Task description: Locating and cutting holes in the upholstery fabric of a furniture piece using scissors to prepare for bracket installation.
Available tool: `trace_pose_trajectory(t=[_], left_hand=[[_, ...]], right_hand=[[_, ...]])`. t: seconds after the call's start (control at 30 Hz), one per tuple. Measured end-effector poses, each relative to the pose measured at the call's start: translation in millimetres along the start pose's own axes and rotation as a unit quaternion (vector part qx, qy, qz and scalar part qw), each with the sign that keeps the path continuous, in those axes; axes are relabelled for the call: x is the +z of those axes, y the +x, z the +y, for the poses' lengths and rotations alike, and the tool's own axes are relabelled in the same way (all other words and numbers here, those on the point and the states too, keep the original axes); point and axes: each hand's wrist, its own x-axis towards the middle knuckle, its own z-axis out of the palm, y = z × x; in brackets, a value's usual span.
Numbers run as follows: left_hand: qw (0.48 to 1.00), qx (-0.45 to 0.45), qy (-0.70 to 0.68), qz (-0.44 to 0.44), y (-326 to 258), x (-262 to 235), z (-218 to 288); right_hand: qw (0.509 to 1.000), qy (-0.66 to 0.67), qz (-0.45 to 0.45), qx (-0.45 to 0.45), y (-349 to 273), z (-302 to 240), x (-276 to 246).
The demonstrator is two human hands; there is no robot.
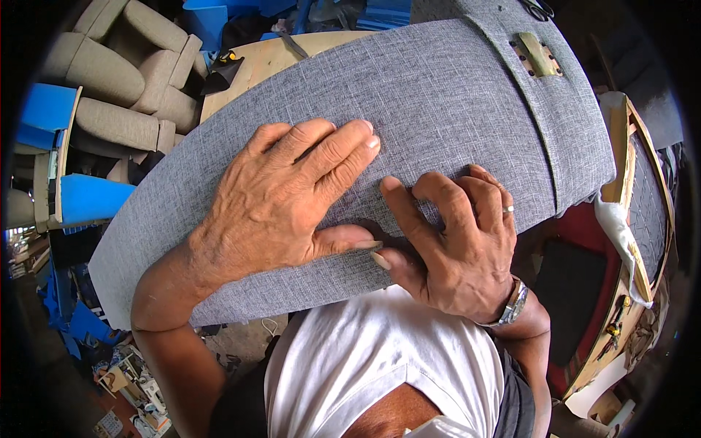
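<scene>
Left hand (274, 193) and right hand (467, 248), open, gripping nothing, rest on a grey cushion (420, 109), probably soft-faced but stiff, best held by its edges.

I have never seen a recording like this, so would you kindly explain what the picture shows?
There is no machine here, just a person's bare hands. A camera on the head looks down, and its wide lens bends straight edges. Grey fabric covers a long, curved piece in front of the person. The left hand lies palm down on it; the right hand, below a silver watch, is beside it, thumbs close together. Neither hand plainly holds anything.
</scene>
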Motion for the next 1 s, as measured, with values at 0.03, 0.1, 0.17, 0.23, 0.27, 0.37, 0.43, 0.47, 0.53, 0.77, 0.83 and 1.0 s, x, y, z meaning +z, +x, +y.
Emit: trace_pose_trajectory(t=[0.03,0.1,0.17,0.23,0.27,0.37,0.43,0.47,0.53,0.77,0.83,1.0], left_hand=[[1.0,0.004,0.004,-0.005,0,0,-2],[1.0,0.005,0.003,0.006,-1,1,-2],[1.0,0.001,-0.003,0.013,-1,3,-1],[0.996,-0.046,-0.018,0.069,-2,6,1],[0.996,-0.047,-0.02,0.072,-2,6,1],[0.997,-0.044,-0.004,0.061,-6,7,0],[0.997,-0.056,-0.028,0.035,-8,7,-1],[0.997,-0.057,-0.031,0.037,-9,8,-1],[0.998,-0.054,-0.029,0.036,-9,8,-2],[0.998,-0.051,-0.026,0.04,-7,9,-2],[0.997,-0.052,-0.03,0.044,-7,8,-1],[0.997,-0.05,-0.04,0.045,-7,7,-1]], right_hand=[[1.0,-0.001,-0.002,-0.001,4,-1,-3],[0.998,-0.013,-0.062,0.015,11,-2,-8],[0.997,-0.005,-0.074,0.009,21,3,-11],[0.996,0.002,-0.092,0.002,30,7,-9],[0.996,-0.001,-0.094,0.001,33,7,-8],[0.996,-0.005,-0.088,-0.005,36,6,-5],[0.997,-0.01,-0.074,-0.011,34,4,-6],[0.997,-0.008,-0.079,-0.016,33,3,-5],[0.997,-0.005,-0.072,0.0,30,2,-4],[0.999,0.014,-0.029,-0.02,28,5,-3],[0.999,0.018,-0.042,-0.014,29,5,-4],[0.998,0.027,-0.052,-0.009,31,7,-4]])
